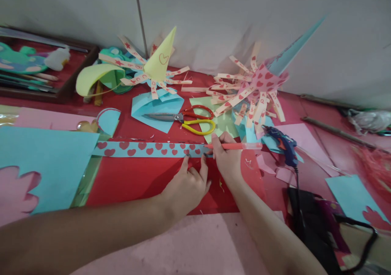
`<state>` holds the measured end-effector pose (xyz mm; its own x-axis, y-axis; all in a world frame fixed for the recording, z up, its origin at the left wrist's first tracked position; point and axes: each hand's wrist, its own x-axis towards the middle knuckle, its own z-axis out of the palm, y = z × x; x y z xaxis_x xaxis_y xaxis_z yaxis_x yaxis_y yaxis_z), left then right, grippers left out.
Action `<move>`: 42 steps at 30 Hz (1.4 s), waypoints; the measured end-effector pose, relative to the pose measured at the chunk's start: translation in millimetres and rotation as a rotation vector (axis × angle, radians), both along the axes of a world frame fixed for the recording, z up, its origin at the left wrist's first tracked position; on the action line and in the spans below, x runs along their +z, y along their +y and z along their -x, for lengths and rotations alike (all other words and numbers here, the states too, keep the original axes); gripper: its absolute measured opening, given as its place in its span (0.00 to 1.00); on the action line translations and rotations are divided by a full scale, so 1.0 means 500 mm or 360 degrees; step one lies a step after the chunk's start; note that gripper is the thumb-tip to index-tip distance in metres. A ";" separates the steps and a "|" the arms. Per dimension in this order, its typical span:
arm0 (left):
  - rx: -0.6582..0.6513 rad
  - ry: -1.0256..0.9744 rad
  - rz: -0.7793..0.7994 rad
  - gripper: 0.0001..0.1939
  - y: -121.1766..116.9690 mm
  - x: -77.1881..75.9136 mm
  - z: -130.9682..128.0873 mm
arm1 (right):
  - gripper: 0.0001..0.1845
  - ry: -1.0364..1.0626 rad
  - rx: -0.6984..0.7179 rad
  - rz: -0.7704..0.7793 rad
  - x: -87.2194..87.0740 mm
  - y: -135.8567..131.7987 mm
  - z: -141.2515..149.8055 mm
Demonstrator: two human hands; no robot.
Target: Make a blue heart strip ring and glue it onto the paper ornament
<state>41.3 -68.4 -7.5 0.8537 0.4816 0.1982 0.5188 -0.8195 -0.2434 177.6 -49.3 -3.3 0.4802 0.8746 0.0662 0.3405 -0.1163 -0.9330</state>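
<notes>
"Where is the blue strip (159, 150)?"

"It is lying across the middle of the frame, its red hearts facing up, on the red tabletop (131, 181)."

"And the left hand (189, 181)?"

"Its fingers are spreading apart, two fingertips resting on the strip's lower edge, right of the heart row's middle."

"The right hand (227, 157)?"

"That one is clamping the red pen (235, 146), which is pointing left over the strip's right end."

"What is lying just above?"

"Scissors (180, 117), their blades crossing blue paper (161, 126); a glue gun (284, 142) is lying farther right."
</notes>
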 end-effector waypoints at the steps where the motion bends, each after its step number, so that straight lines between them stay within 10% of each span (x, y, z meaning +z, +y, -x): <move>1: 0.0002 -0.0014 0.0020 0.26 0.000 0.000 0.000 | 0.21 0.0009 0.0001 0.0000 0.000 0.000 0.000; 42: -0.0001 0.0024 -0.0063 0.26 0.000 0.003 -0.002 | 0.18 -0.0090 0.0049 -0.0041 -0.008 0.000 -0.007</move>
